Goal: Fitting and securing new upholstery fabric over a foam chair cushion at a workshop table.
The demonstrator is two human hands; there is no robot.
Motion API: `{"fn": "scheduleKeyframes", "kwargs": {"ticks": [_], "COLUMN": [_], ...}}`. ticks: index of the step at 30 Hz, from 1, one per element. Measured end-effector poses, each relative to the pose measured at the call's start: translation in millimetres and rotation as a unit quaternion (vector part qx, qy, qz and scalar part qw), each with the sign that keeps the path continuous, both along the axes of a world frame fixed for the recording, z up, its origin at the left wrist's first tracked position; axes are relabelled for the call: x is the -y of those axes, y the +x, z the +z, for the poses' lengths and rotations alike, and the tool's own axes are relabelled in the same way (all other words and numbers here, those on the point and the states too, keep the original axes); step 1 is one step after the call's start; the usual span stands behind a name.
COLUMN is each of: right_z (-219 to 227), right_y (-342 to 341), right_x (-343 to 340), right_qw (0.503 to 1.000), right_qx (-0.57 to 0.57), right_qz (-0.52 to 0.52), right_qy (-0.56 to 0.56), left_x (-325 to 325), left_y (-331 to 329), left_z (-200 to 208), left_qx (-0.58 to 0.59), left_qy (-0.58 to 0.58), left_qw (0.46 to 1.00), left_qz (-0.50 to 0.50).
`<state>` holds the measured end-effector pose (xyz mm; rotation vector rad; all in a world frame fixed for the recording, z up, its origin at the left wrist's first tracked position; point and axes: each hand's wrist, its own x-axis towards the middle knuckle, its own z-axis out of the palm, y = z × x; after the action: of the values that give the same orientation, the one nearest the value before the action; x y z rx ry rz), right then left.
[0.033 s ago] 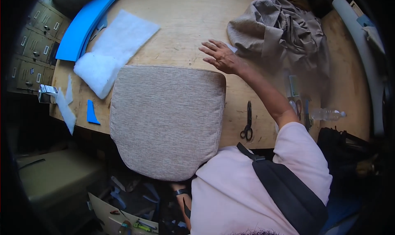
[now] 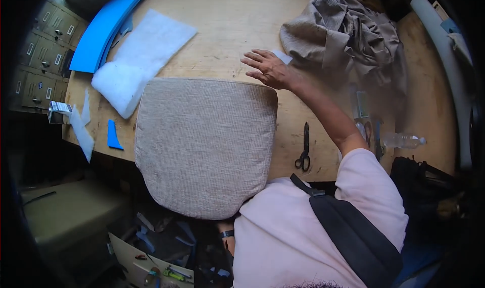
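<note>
A beige woven-fabric seat cushion [image 2: 207, 146] lies on the wooden table, its near rounded end hanging over the front edge. My right hand [image 2: 270, 70] is at the cushion's far right corner, fingers spread and holding nothing; whether it touches the fabric is unclear. Below the cushion's near edge shows my left wrist [image 2: 227, 233] with a dark band, while the hand itself is hidden under the cushion. Black scissors [image 2: 304, 149] lie to the cushion's right.
White batting [image 2: 146, 50] and blue foam sheets [image 2: 103, 35] lie at the far left, a small blue foam scrap [image 2: 113, 135] nearer. Crumpled brown fabric [image 2: 348, 40] covers the far right. A plastic bottle [image 2: 404, 140] lies at the right. A stool [image 2: 76, 207] stands lower left.
My left forearm has slid a little farther under the cushion. My right hand has shifted slightly left, still spread. The cushion's near edge sits very slightly higher in view.
</note>
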<state>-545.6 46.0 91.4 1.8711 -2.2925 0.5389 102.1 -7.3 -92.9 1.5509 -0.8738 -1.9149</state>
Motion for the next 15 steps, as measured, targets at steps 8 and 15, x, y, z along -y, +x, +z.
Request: {"fn": "scheduleKeyframes", "kwargs": {"ticks": [8, 15], "right_z": [-4, 3], "right_y": [56, 151], "right_x": [9, -71], "right_qw": [0.932, 0.932], "right_qx": [0.329, 0.289], "right_qz": [0.039, -0.025], "right_qy": [0.147, 0.217], "left_x": [-57, 39], "left_y": [-99, -87], "left_z": [59, 55], "left_qx": [-0.175, -0.077], "left_qy": [0.055, 0.005], "left_qw": [0.971, 0.968], "left_qz": [0.152, 0.238]}}
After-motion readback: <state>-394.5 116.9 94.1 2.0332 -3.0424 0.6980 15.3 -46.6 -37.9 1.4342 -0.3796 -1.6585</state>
